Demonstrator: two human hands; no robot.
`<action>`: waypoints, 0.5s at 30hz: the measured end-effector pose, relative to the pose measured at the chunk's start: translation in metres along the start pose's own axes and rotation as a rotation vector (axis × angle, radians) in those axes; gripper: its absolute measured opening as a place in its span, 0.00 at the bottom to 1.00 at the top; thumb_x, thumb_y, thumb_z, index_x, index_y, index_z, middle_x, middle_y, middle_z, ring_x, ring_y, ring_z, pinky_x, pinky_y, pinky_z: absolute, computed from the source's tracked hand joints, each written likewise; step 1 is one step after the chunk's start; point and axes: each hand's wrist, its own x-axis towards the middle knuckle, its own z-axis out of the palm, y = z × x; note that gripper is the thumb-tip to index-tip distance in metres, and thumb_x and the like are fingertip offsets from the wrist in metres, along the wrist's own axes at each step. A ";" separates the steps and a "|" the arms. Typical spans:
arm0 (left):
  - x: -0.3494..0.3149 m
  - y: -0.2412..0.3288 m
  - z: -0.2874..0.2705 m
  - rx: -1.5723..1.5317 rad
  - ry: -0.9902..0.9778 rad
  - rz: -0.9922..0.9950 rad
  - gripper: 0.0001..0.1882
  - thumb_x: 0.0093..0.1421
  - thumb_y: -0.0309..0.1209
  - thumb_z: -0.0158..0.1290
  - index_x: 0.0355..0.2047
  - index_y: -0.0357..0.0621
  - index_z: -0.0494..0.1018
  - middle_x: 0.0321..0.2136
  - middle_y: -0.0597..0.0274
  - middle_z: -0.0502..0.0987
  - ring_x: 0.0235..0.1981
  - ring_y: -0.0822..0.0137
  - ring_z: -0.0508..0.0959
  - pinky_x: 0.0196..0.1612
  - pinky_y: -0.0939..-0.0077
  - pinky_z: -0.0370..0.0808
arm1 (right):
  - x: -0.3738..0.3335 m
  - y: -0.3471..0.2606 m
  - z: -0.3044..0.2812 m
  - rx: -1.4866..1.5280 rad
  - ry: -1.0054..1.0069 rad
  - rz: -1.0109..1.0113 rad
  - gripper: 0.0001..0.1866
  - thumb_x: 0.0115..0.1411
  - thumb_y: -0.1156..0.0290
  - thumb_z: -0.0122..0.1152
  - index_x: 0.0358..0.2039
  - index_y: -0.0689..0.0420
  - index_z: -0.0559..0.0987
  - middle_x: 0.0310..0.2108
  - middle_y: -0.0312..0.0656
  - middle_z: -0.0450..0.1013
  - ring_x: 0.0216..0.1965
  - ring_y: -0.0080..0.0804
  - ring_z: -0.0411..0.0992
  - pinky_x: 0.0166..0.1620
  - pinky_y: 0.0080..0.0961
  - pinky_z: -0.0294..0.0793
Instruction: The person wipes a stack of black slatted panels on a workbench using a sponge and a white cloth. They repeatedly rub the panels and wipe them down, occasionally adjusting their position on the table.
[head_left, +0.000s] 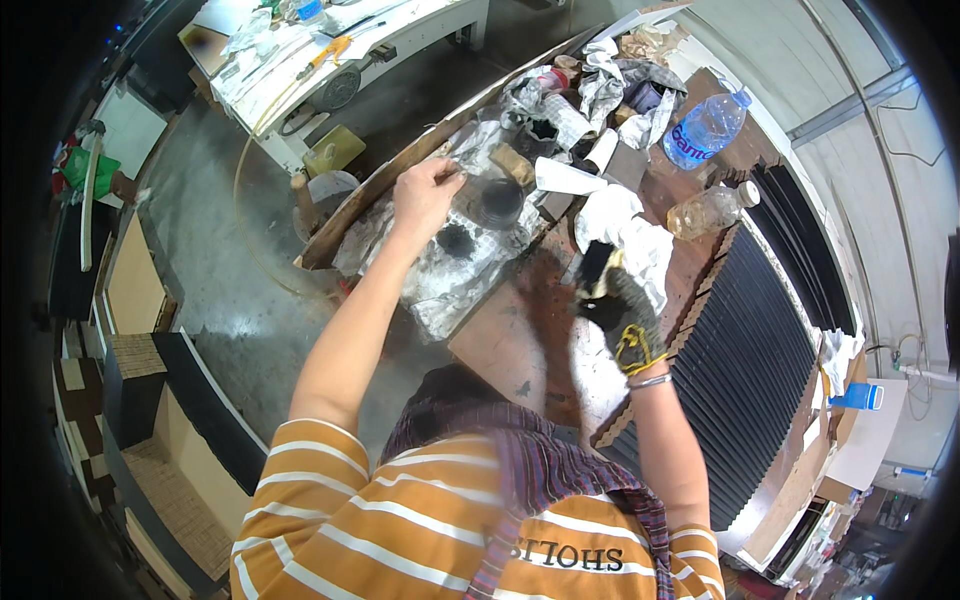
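My bare left hand (430, 192) has its fingers pinched together over a crumpled, black-smeared plastic sheet (440, 300); what lies between the fingertips is hidden. Just right of it on that sheet stands a dark round pot (500, 204) with black contents. A black stain marks the sheet below the pot. In a dark work glove with yellow trim, my right hand (622, 312) closes round a wad of cloth (598, 268), blackened on its upper left and pale elsewhere. White crumpled paper (640, 240) lies directly behind that hand.
A large water bottle (706, 130) and a smaller bottle of yellowish liquid (712, 210) stand at the back right. Rows of black strips (735, 375) lie at right. Used rags and cups (570, 110) crowd the far end. A white workbench (390, 30) stands beyond, at far left.
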 end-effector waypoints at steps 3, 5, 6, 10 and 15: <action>0.001 0.019 -0.009 0.264 0.022 0.258 0.08 0.57 0.27 0.64 0.37 0.39 0.82 0.29 0.57 0.81 0.31 0.60 0.83 0.36 0.68 0.77 | 0.013 0.041 -0.003 0.251 -0.037 0.094 0.18 0.67 0.66 0.60 0.56 0.58 0.76 0.49 0.47 0.79 0.49 0.47 0.77 0.54 0.48 0.79; 0.004 0.029 -0.003 0.385 0.017 0.374 0.08 0.55 0.29 0.64 0.36 0.42 0.83 0.35 0.58 0.82 0.35 0.52 0.83 0.39 0.64 0.79 | 0.028 0.058 -0.006 0.091 -0.147 0.079 0.19 0.68 0.66 0.58 0.58 0.57 0.76 0.53 0.45 0.77 0.53 0.45 0.75 0.57 0.43 0.76; 0.005 0.033 0.002 0.469 -0.021 0.390 0.07 0.56 0.31 0.64 0.35 0.44 0.83 0.33 0.60 0.82 0.36 0.53 0.83 0.39 0.62 0.79 | 0.033 0.063 -0.007 0.115 -0.156 0.078 0.20 0.69 0.66 0.56 0.59 0.58 0.75 0.53 0.45 0.77 0.53 0.42 0.75 0.57 0.40 0.76; 0.009 0.044 0.014 0.589 -0.166 0.334 0.08 0.56 0.33 0.64 0.35 0.47 0.84 0.33 0.61 0.81 0.36 0.53 0.83 0.39 0.59 0.79 | 0.045 0.059 -0.001 -0.640 -0.067 -0.123 0.22 0.73 0.67 0.47 0.64 0.62 0.68 0.51 0.44 0.76 0.49 0.31 0.75 0.55 0.28 0.76; 0.006 0.042 0.004 0.386 -0.023 0.314 0.06 0.54 0.29 0.64 0.34 0.45 0.83 0.32 0.61 0.82 0.31 0.55 0.83 0.35 0.65 0.79 | 0.051 0.036 0.021 0.182 -0.102 0.073 0.22 0.73 0.63 0.51 0.63 0.60 0.70 0.53 0.45 0.75 0.51 0.38 0.75 0.55 0.37 0.76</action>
